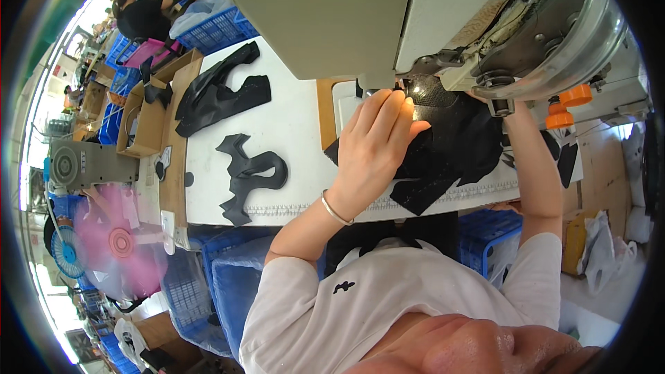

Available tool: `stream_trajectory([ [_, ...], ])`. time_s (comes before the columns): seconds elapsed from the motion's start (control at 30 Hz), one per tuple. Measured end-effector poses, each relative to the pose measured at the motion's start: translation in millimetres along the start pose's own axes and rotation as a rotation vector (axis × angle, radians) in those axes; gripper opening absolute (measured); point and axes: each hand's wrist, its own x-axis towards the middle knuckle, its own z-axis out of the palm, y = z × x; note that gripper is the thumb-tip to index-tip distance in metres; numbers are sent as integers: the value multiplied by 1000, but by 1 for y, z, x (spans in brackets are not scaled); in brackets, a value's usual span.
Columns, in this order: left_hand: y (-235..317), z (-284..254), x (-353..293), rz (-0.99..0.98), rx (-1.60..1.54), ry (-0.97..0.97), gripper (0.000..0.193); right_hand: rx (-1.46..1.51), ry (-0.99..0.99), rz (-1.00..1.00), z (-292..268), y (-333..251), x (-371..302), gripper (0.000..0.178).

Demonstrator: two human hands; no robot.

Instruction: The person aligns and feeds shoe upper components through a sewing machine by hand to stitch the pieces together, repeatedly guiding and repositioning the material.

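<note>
Under the needle area of a large pale sewing machine point(325, 14) lies a black shoe upper point(450, 142), with a perforated patch lit by the machine's lamp. My left hand point(377, 131) rests on its left side, fingers stretched out close together and the thumb apart, pressing it down near the needle. A bracelet circles that wrist. My right arm point(533, 159) reaches up along the upper's right side. The machine's lower parts hide most of the right hand, so its fingers do not show. The needle point is covered by my left fingers.
On the white table point(312, 118) left of my hand lie a curved black cut piece point(253, 173) and a stack of black pieces point(225, 90). A ruler strip point(312, 209) runs along the near edge. A pink fan point(119, 242), a cardboard box point(144, 125) and blue crates stand left.
</note>
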Motion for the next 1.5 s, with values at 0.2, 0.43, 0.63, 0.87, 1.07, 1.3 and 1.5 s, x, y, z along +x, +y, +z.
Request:
stream_trajectory([
  [0.2, -3, 1, -9, -27, -25, 27, 37, 592, 543, 257, 12, -81, -61, 17],
  [0.43, 0, 9, -19, -136, 11, 72, 25, 1289, 396, 482, 30, -121, -87, 23],
  [0.63, 9, 5, -18, -650, -271, 149, 25, 1214, 340, 456, 33, -106, -92, 14],
  [0.87, -1, 4, -20, -645, -446, 157, 28, 1211, 312, 425, 32, -103, -91, 16],
  [1.07, -1, 7, -24, -734, -600, 176, 25, 1195, 364, 386, 38, -104, -89, 16],
  [1.3, 0, 10, -26, -727, -552, 164, 25, 1117, 464, 339, 36, -111, -82, 31],
  [1.5, 2, 10, -23, -707, -515, 173, 26, 1094, 402, 375, 30, -108, -79, 21],
])
